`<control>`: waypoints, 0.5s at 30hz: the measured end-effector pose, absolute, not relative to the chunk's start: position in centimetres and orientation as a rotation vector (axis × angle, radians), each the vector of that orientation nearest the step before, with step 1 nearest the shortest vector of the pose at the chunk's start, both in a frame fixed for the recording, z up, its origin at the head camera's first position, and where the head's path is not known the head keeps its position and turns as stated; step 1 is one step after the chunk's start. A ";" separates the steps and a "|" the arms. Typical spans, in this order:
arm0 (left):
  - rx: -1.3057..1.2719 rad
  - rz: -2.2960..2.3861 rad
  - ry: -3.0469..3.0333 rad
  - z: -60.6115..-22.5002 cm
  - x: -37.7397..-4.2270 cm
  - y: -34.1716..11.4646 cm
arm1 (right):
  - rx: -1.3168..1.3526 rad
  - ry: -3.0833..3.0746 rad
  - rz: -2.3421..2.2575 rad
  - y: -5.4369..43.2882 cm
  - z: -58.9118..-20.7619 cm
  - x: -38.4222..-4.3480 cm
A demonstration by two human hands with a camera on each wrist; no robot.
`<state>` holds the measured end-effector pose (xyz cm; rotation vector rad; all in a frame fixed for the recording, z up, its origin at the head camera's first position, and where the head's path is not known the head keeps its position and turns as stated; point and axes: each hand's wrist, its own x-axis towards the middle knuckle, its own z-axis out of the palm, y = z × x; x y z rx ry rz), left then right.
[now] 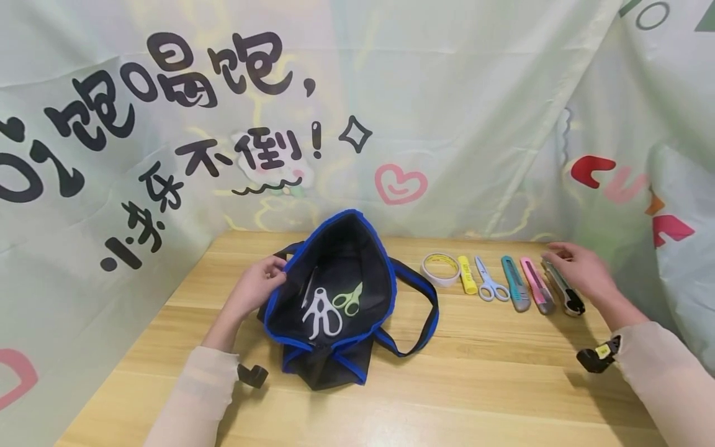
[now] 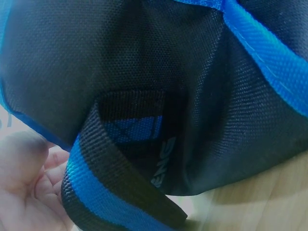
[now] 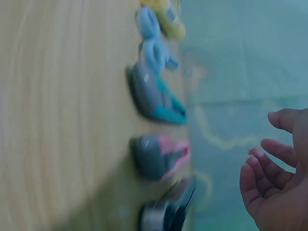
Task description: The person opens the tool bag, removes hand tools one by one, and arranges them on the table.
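My left hand [image 1: 254, 288] pinches the left edge of a black fabric bag [image 1: 341, 248] with blue trim, which stands with its mouth spread. In the left wrist view, the thumb [image 2: 21, 156] and bent fingers are at the blue edge, beside a strap [image 2: 96, 187]. Inside the bag lie white-handled scissors [image 1: 323, 315], small green scissors [image 1: 349, 301] and a slim pen-like thing [image 1: 308, 288]. My right hand [image 1: 583, 270] hovers at the far end of a black and grey utility knife [image 1: 564, 288]; its fingers are spread and loosely bent, holding nothing in the right wrist view.
Left of that knife, in a row, lie a pink utility knife [image 1: 537, 285], a teal utility knife [image 1: 515, 284], light-blue scissors [image 1: 491, 287], a yellow glue stick [image 1: 467, 275] and a tape roll [image 1: 427, 273]. A bag handle [image 1: 432, 310] loops rightward. A printed curtain [image 1: 475, 124] borders the wooden table [image 1: 475, 385].
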<state>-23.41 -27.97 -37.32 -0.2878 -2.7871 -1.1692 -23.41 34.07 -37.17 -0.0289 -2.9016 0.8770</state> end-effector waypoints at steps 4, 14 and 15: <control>-0.283 -1.153 -2.790 -37.4 -23.4 -28.0 | 0.067 -2.891 0.898 32.2 -36.4 -23.7; -0.303 -1.142 -2.785 -37.3 -23.4 -27.9 | 0.252 -2.900 0.964 27.1 -35.1 -24.1; -0.305 -1.144 -2.785 -37.3 -23.3 -27.9 | 0.266 -2.901 0.977 26.5 -35.0 -24.1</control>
